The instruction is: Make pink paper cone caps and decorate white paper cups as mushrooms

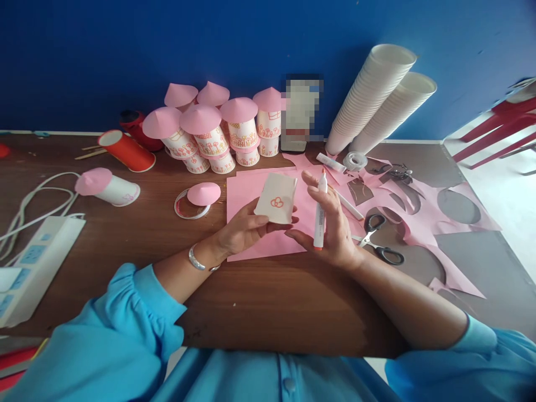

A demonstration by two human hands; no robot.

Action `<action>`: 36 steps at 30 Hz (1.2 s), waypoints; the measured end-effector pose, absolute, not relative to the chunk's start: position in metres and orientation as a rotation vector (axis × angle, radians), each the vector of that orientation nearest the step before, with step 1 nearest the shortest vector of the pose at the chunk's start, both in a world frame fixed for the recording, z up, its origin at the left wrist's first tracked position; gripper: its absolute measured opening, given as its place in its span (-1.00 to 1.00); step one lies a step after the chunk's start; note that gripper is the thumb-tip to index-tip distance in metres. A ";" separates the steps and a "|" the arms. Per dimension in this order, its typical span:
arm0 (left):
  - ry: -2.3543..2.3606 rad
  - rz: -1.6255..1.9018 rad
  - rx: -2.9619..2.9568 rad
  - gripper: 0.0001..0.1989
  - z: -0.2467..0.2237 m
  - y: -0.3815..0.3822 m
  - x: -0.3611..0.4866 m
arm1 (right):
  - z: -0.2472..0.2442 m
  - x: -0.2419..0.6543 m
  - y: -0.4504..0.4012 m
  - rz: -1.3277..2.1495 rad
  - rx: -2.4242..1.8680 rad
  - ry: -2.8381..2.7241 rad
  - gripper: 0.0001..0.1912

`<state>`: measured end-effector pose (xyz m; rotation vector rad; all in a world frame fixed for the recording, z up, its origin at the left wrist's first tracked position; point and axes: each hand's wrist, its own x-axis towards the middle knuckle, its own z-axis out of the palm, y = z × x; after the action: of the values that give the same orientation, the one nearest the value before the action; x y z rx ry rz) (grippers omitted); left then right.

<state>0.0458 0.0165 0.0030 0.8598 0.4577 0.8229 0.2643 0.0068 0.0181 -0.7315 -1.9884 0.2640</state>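
Note:
My left hand (247, 226) grips a white paper cup (276, 192), tipped so that its side with a small orange-red flower drawing faces me. Beside it, my right hand (333, 229) holds a white marker (320, 218) upright between thumb and fingers, its orange tip bare at the top. Both hands are above sheets of pink paper (247, 245) on the brown table. A small gap separates the marker from the cup. Part of the cup's lower edge is covered by my left fingers.
Several decorated cups with pink cone roofs (201, 120) stand along the blue wall. Tall stacks of paper cups (372, 84) lean at the back right. Scissors (379, 240), a tape roll (355, 161) and pink scraps (460, 268) lie right. A power strip (46, 262) lies left.

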 end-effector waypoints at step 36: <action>0.692 0.953 1.164 -0.38 0.000 0.012 0.050 | 0.006 0.268 0.011 0.290 -0.803 -2.044 -0.15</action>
<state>0.0495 0.0125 0.0002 1.1641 0.6922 0.9529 0.2682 0.0108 0.0060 -0.8029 -2.0441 0.2905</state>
